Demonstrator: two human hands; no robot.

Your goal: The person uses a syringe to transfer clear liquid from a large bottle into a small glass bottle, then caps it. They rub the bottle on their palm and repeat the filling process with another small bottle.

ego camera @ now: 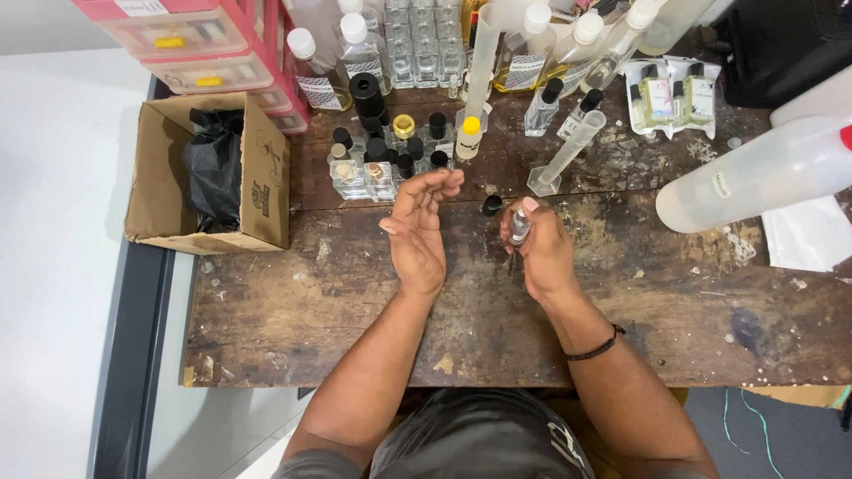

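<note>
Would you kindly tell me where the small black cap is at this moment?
In the head view, the small black cap lies on the wooden table, between the open left hand and the right hand.

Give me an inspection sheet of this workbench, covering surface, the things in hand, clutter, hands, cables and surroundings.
Surface: worn wooden bench, stained and flaking.
Things in hand: small clear spray vial; black cap lying beside it.
Clutter: perfume bottles, measuring cylinder, large plastic bottle, cardboard box with black bag.
Hands: right hand grips the vial; left hand open, palm up, empty.
Cables: thin green cord below bench edge.
Surroundings: pink drawer unit, white floor.
</note>
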